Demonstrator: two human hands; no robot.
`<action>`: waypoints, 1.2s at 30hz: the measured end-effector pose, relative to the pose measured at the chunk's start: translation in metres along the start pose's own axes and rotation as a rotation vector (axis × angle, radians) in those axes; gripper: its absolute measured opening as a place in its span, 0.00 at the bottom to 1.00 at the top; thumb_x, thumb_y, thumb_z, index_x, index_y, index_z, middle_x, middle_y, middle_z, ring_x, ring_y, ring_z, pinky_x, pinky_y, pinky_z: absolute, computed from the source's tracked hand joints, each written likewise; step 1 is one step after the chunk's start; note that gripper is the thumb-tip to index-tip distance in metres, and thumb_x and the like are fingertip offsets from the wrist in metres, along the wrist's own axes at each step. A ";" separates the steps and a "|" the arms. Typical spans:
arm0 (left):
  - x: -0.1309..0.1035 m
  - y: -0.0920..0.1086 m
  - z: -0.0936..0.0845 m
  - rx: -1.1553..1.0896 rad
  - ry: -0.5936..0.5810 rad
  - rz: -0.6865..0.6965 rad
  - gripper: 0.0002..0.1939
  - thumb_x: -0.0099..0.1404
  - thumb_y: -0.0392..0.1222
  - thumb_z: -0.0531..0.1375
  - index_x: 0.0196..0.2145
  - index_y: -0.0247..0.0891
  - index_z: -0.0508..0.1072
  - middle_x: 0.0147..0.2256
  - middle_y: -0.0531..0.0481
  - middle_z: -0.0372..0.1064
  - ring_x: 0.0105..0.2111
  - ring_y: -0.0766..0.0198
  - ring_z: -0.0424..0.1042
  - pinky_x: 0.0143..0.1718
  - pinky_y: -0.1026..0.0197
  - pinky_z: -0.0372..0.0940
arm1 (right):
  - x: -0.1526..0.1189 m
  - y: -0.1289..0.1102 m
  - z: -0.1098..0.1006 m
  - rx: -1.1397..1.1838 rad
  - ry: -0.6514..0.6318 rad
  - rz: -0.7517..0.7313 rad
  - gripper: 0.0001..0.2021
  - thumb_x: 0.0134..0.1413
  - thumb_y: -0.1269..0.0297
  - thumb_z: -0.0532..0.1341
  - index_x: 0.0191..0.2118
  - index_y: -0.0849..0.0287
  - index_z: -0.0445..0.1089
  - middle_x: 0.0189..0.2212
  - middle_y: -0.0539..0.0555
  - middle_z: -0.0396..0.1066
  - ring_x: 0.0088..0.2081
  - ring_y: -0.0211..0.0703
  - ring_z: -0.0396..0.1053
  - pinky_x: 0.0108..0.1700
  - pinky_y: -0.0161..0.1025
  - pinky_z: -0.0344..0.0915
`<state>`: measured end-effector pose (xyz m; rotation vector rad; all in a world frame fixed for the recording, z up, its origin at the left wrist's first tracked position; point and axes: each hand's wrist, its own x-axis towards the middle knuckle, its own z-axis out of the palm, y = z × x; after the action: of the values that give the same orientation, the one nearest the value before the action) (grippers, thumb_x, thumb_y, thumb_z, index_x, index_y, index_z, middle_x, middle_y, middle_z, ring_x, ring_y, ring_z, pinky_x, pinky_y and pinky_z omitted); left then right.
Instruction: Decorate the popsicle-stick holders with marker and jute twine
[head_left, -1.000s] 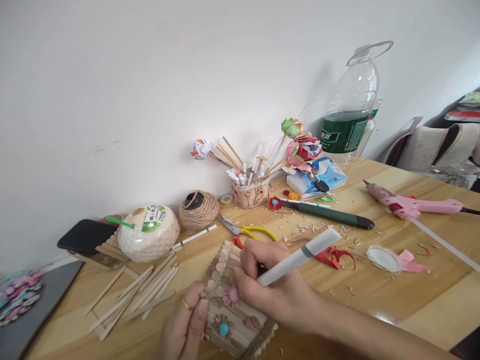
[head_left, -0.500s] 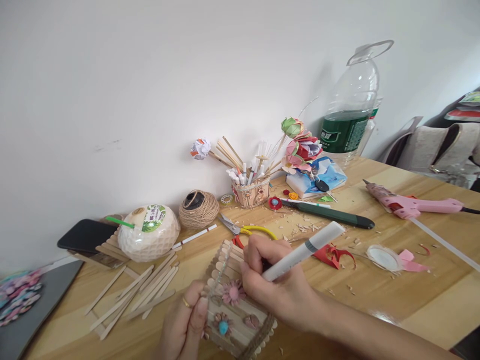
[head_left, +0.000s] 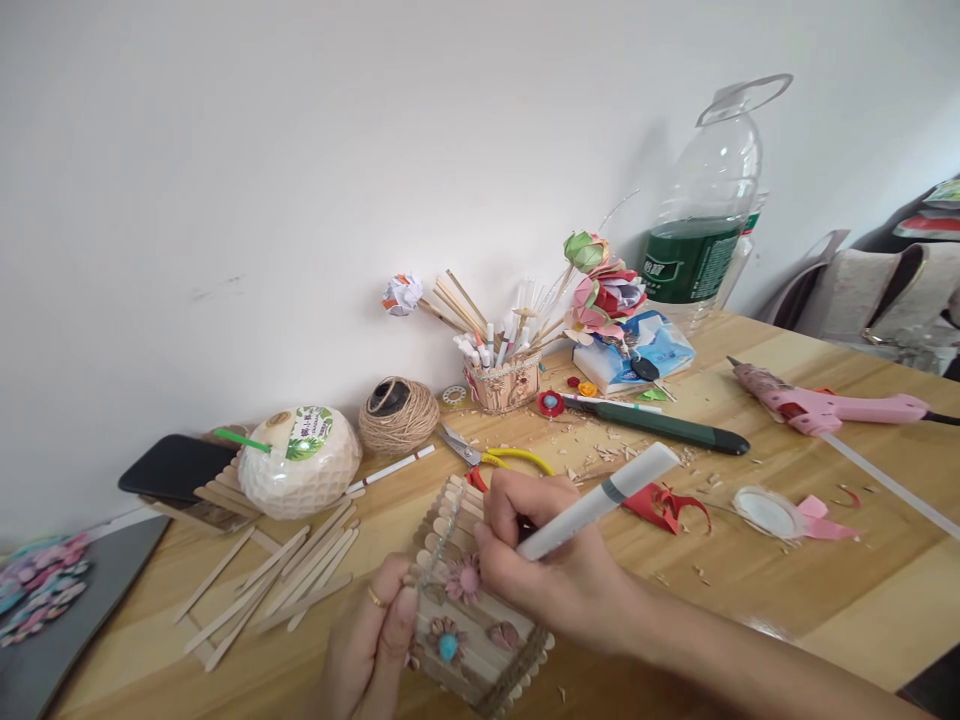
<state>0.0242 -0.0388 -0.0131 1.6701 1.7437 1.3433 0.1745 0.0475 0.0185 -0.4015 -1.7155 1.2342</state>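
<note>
My left hand, with a ring on one finger, grips the left edge of a craft-stick box, tilted near the table's front. Pink flower shapes, one with a blue pompom centre, decorate the face turned to me, and twine runs along its lower right edge. In my right hand is a white marker with a grey band, held like a pen. Its tip is hidden behind my fingers, which rest over the upper right of the box. Yellow-handled scissors lie just beyond the box.
Loose craft sticks, a wrapped coconut and a twine ball lie to the left. Behind stands a pen holder. On the right are a dark green cutter, red scraps and a pink glue gun.
My right hand and the marker have shifted slightly to the left over the box. My left hand keeps its grip, and the view has moved a little.
</note>
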 end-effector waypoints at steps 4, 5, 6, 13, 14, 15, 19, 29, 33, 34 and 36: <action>-0.002 -0.006 -0.001 -0.052 -0.057 -0.041 0.21 0.66 0.56 0.48 0.28 0.40 0.72 0.17 0.55 0.59 0.18 0.66 0.60 0.18 0.67 0.56 | 0.000 0.002 0.000 -0.058 0.042 -0.028 0.15 0.39 0.80 0.55 0.18 0.57 0.47 0.15 0.41 0.50 0.17 0.28 0.49 0.20 0.27 0.49; -0.002 -0.007 -0.002 -0.071 -0.074 -0.051 0.20 0.66 0.55 0.48 0.29 0.40 0.71 0.17 0.55 0.59 0.19 0.66 0.60 0.18 0.67 0.56 | 0.000 0.003 0.000 -0.073 0.049 -0.026 0.15 0.39 0.80 0.55 0.18 0.57 0.47 0.15 0.41 0.50 0.17 0.28 0.48 0.20 0.27 0.49; -0.002 -0.008 -0.002 -0.087 -0.087 -0.056 0.20 0.66 0.55 0.48 0.29 0.40 0.71 0.18 0.55 0.59 0.19 0.66 0.60 0.18 0.67 0.56 | -0.001 0.003 0.000 -0.081 0.053 -0.025 0.15 0.40 0.79 0.55 0.18 0.57 0.47 0.15 0.41 0.49 0.17 0.28 0.47 0.20 0.27 0.48; -0.001 -0.009 -0.003 -0.116 -0.113 -0.025 0.19 0.67 0.53 0.48 0.29 0.39 0.70 0.18 0.55 0.59 0.19 0.67 0.59 0.19 0.67 0.54 | -0.001 0.003 -0.001 -0.052 0.046 -0.048 0.15 0.40 0.79 0.55 0.18 0.57 0.47 0.15 0.42 0.50 0.17 0.28 0.49 0.19 0.27 0.48; -0.001 -0.009 -0.003 -0.120 -0.119 -0.025 0.19 0.67 0.53 0.48 0.29 0.39 0.70 0.18 0.55 0.59 0.19 0.67 0.59 0.19 0.67 0.54 | -0.001 0.003 -0.001 -0.038 0.035 -0.050 0.15 0.40 0.79 0.55 0.18 0.57 0.47 0.15 0.42 0.51 0.17 0.28 0.49 0.19 0.27 0.48; 0.000 -0.009 -0.003 -0.122 -0.123 -0.026 0.19 0.67 0.53 0.48 0.29 0.40 0.70 0.18 0.55 0.59 0.19 0.67 0.59 0.19 0.67 0.54 | -0.001 0.002 0.000 -0.023 0.022 -0.046 0.15 0.40 0.79 0.55 0.18 0.57 0.48 0.15 0.42 0.51 0.17 0.27 0.50 0.19 0.26 0.48; 0.000 -0.009 -0.003 -0.110 -0.117 -0.012 0.19 0.67 0.53 0.48 0.29 0.40 0.70 0.17 0.55 0.59 0.18 0.67 0.59 0.19 0.67 0.55 | 0.000 0.001 0.001 0.003 -0.007 -0.005 0.15 0.41 0.80 0.55 0.19 0.57 0.48 0.15 0.42 0.53 0.16 0.27 0.50 0.18 0.26 0.49; 0.000 -0.008 -0.003 -0.074 -0.100 -0.012 0.19 0.67 0.54 0.48 0.30 0.40 0.71 0.18 0.55 0.61 0.18 0.66 0.59 0.17 0.67 0.55 | 0.001 -0.001 0.001 -0.037 -0.016 -0.019 0.14 0.40 0.79 0.55 0.18 0.57 0.48 0.14 0.42 0.52 0.16 0.27 0.50 0.18 0.26 0.48; -0.001 -0.008 -0.003 -0.052 -0.090 -0.030 0.20 0.66 0.55 0.48 0.30 0.40 0.71 0.18 0.54 0.61 0.19 0.66 0.59 0.17 0.68 0.54 | 0.000 -0.001 0.000 -0.042 -0.023 0.006 0.14 0.39 0.79 0.54 0.18 0.57 0.47 0.14 0.42 0.52 0.17 0.27 0.51 0.19 0.26 0.49; -0.001 -0.008 -0.003 -0.050 -0.089 -0.030 0.20 0.66 0.55 0.48 0.29 0.40 0.71 0.18 0.54 0.60 0.19 0.66 0.59 0.17 0.68 0.54 | 0.000 0.000 0.000 -0.044 -0.021 0.009 0.14 0.39 0.79 0.54 0.18 0.57 0.47 0.14 0.42 0.52 0.17 0.28 0.51 0.19 0.26 0.49; -0.001 -0.007 -0.003 -0.046 -0.086 -0.030 0.21 0.66 0.55 0.48 0.29 0.40 0.71 0.18 0.54 0.60 0.19 0.66 0.59 0.17 0.68 0.54 | -0.001 0.001 -0.001 -0.048 -0.011 0.000 0.15 0.39 0.80 0.54 0.18 0.57 0.47 0.14 0.41 0.51 0.17 0.28 0.50 0.19 0.26 0.49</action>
<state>0.0182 -0.0392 -0.0179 1.6455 1.6705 1.2698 0.1752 0.0477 0.0170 -0.4236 -1.7577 1.1987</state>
